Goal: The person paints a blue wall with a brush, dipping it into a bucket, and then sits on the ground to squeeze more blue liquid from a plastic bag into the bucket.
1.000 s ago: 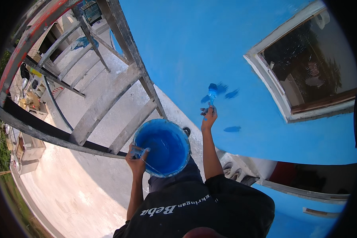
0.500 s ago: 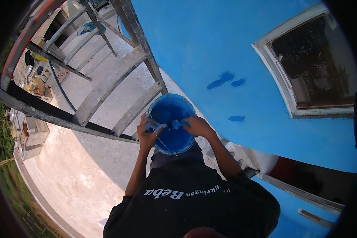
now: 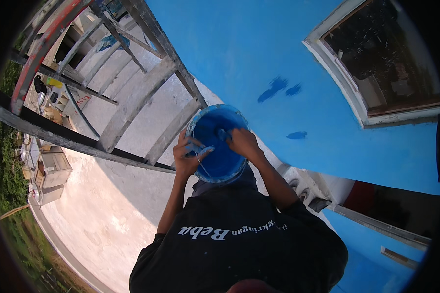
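While the left hand [image 3: 187, 154] hangs onto the bucket [image 3: 223, 113], the right hand [image 3: 244, 144] is down inside it

So the bucket is right up in front of the person's dark trousers [image 3: 203, 187], just past the hem of the black shirt [image 3: 239, 244]. Left fingers are hooked over the left edge of the rim, thumb on the inner side, right by a thin handle [image 3: 204, 167]. Right hand reaches in over the right edge, fingers pinched around a brush [image 3: 223, 133]. It's blue on blue in there, so I can't really tell how deep the bristles go.

Up and right is a blue wall [image 3: 220, 44] with three darker patches [image 3: 273, 89]: two close together, one lower down, nearer the wall's bottom edge. The window [image 3: 381, 63] has its lower left corner off to their right. A splattered ladder [image 3: 141, 100] stands left of the bucket, over a pale floor [image 3: 102, 200].
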A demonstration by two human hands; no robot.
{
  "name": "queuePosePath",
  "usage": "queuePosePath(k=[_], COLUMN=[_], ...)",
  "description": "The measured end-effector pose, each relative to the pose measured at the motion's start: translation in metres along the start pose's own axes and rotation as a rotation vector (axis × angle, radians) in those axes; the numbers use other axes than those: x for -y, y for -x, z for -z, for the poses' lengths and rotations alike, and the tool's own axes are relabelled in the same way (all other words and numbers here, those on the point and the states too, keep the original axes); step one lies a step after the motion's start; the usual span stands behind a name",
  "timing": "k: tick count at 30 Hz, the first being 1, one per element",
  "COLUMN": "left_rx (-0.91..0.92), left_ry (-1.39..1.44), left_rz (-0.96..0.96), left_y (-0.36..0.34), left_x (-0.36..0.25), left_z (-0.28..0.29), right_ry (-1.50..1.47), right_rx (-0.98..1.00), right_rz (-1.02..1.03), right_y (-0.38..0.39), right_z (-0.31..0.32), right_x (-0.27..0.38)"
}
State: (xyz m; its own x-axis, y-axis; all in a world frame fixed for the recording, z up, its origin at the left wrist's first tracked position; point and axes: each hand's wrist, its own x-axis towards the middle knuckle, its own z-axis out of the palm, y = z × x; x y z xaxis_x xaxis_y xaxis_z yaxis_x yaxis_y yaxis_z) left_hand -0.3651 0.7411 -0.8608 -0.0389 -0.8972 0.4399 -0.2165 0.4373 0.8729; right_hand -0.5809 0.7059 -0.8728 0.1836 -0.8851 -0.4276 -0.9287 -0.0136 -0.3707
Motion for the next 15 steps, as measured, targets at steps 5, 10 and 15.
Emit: queuePosePath(k=[5, 10, 15], left_rx=[0.006, -0.001, 0.005], left_ry=[-0.009, -0.015, 0.025], left_rz=[0.004, 0.032, 0.098], left_y=[0.001, 0.002, 0.007], left_x=[0.000, -0.002, -0.006], left_z=[0.004, 0.003, -0.006], right_ry=[-0.078, -0.065, -0.226], right_rx=[-0.106, -0.101, -0.148], right_rz=[-0.003, -0.037, -0.070], right_y=[0.008, 0.008, 0.008], right_z=[-0.014, -0.007, -0.014], right_x=[0.001, 0.008, 0.000])
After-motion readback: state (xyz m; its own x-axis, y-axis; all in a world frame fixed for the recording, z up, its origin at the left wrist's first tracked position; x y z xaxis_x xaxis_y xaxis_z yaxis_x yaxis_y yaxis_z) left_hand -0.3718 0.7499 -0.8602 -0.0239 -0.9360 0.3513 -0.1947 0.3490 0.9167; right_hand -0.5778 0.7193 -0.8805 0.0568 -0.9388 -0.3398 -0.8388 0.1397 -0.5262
